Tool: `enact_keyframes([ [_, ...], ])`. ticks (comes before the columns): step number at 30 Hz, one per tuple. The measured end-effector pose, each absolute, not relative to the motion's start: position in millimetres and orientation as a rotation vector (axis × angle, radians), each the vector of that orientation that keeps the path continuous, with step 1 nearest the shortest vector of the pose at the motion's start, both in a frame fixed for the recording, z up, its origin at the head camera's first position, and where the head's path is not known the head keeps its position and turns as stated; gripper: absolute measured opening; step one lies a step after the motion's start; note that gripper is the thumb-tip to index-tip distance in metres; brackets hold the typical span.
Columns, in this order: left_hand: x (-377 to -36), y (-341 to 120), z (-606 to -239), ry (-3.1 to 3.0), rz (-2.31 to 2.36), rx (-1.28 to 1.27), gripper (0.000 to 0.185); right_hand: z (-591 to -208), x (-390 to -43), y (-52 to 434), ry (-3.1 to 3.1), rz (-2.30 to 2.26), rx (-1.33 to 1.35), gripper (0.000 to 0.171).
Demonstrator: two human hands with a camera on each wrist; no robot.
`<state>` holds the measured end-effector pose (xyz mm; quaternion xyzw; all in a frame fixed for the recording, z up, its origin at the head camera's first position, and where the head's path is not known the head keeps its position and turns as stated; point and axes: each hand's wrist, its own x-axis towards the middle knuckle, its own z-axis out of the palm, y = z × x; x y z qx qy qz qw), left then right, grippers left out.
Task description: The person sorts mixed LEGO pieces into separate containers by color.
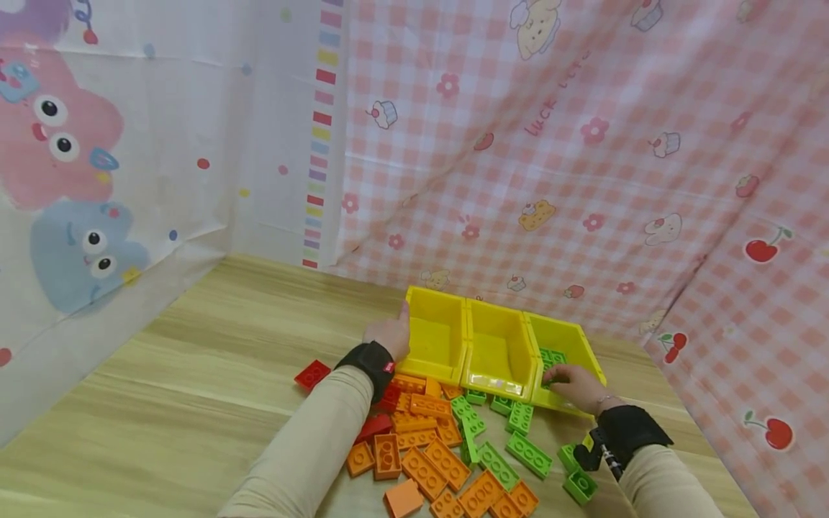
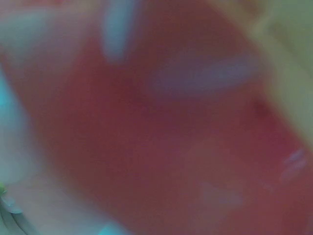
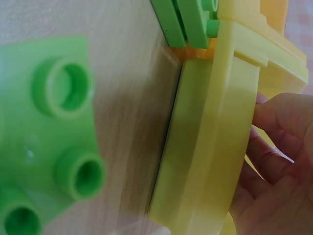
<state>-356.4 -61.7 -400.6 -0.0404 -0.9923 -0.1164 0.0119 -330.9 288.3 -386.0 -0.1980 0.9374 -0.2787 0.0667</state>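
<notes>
Left hand (image 1: 388, 337) rests on the outer side of the left yellow bin (image 1: 435, 338), with its fingers flat against the wall and holding nothing. Just behind its wrist lie orange bricks (image 1: 424, 446) and a few red bricks (image 1: 313, 374) on the tabletop (image 1: 194, 374). The left wrist view is only a red blur.

Right hand (image 1: 576, 385) reaches over the front rim of the right yellow bin (image 1: 570, 345). Its fingers are bent inside the bin, but whether they grip something I cannot tell. Green bricks (image 1: 550, 357) lie in the bin just past the fingertips. More green bricks lie on the tabletop beside this hand, and one green brick (image 3: 49, 142) shows big in the right wrist view. A middle yellow bin (image 1: 495, 352) sits between the two hands.
</notes>
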Motion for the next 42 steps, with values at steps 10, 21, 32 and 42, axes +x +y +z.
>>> enact_keyframes([
  [10,-350.0,-58.3,-397.6,-3.087,-0.381,-0.144,0.08,-392.5,-324.4,289.8,2.899,-0.821,-0.585,0.016],
  [21,-345.5,-57.3,-394.0,-3.073,-0.375,-0.15,0.078,-394.7,-302.7,292.9,2.983,-0.833,-0.523,0.021],
  [32,-351.7,-59.5,-399.2,-3.048,-0.4,-0.154,0.078,-389.1,-257.8,286.9,3.036,-0.857,-0.516,0.017],
  [42,-352.3,-61.0,-398.6,-3.058,-0.422,-0.138,0.078,-397.9,-233.7,267.0,2.898,-0.542,-0.731,0.017],
])
